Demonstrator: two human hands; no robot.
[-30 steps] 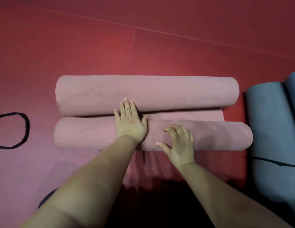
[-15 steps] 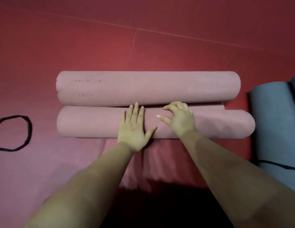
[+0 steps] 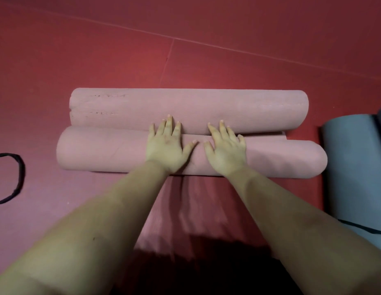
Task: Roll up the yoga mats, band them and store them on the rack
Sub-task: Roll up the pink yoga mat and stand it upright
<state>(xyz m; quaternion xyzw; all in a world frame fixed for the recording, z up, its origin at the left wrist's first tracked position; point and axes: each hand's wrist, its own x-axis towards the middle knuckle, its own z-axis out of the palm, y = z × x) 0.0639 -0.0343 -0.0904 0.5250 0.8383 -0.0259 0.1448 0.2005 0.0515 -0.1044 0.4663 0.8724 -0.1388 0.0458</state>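
Both hands were flat on the near roll (image 3: 113, 152) of the pink mat, which lay on the red floor (image 3: 79, 50) hard against a far roll (image 3: 206, 107) of like colour; whether the two were one mat rolled from both ends or two mats could not be told. The left hand (image 3: 166, 149) and right hand (image 3: 226, 153) pressed side by side at mid-length, fingers straight and spread, the grip wide and closed round nothing, fingertips reaching the seam between the rolls. The unrolled tail (image 3: 198, 205) ran back toward the person. Risks noted: with pressure applied only at the centre, the ends could lag and the roll telescope; its right end already stood out past the far roll, its left end likewise, so alignment was poor. Flat palms gave no hold, so on release the roll could spring loose. The far roll blocked further travel and could be shoved away. The band (image 3: 15, 177) lay well apart at the left, needing a one-handed reach. A grey mat (image 3: 355, 167) lay just beside the right end.
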